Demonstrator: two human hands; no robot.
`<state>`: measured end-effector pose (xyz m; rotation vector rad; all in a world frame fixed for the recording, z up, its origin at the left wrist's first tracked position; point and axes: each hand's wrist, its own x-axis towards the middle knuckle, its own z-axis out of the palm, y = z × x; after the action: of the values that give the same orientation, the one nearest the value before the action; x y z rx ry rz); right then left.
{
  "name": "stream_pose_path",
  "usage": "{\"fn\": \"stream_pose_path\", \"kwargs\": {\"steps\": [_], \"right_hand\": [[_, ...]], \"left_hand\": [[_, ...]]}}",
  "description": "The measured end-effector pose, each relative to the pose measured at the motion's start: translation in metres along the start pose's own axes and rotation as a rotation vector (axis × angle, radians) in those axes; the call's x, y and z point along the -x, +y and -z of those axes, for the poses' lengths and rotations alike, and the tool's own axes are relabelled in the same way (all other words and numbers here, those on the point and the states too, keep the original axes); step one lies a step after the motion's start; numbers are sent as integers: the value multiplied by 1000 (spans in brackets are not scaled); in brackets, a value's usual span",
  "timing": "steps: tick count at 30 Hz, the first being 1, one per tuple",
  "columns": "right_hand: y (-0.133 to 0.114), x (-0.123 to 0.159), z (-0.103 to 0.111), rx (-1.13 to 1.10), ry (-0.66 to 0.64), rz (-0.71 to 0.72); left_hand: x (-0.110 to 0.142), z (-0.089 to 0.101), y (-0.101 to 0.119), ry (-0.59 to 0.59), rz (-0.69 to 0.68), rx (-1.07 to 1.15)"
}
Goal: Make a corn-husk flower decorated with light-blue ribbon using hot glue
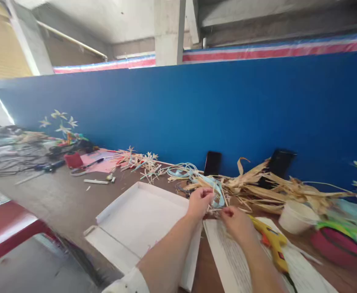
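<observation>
My left hand (pixel 200 201) is closed in a pinch above the right rim of an open white box (pixel 154 217). Close to it, my right hand (pixel 237 221) also has its fingertips pressed together, over a printed sheet of paper (pixel 225 252). Thin pale bits lie around both sets of fingertips, but what either hand grips is too small to make out. Just behind the fingers is a light blue ribbon (pixel 217 197). A yellow glue gun (pixel 272 244) rests on paper right of my right forearm.
Dry husk strips (pixel 248 183) spread along the blue partition (pixel 166 110), where a dark phone (pixel 212 163) leans. A white cup (pixel 297 217) stands at right. Pale star-shaped flowers (pixel 149 162) lie behind the box. A red chair (pixel 10 232) is at left.
</observation>
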<state>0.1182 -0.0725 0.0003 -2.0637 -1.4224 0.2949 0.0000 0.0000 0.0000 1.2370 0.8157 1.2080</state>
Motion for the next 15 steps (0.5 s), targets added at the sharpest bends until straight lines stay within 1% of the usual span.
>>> {"fn": "stream_pose_path", "kwargs": {"steps": [3,6,9,12,15], "right_hand": [[2,1,9,-70,31,-8],[2,2,14,-68,21,-27],[-2,5,16,11,-30,-39],[-6,8,15,117,-113,-67],[-6,9,11,185,-154,-82]], "left_hand": [[1,1,0,6,-16,-25],[3,2,0,6,-57,-58],[4,4,-1,0,-105,-80],[3,5,-4,-7,-148,-102],[2,5,-8,-9,-156,-107]]}}
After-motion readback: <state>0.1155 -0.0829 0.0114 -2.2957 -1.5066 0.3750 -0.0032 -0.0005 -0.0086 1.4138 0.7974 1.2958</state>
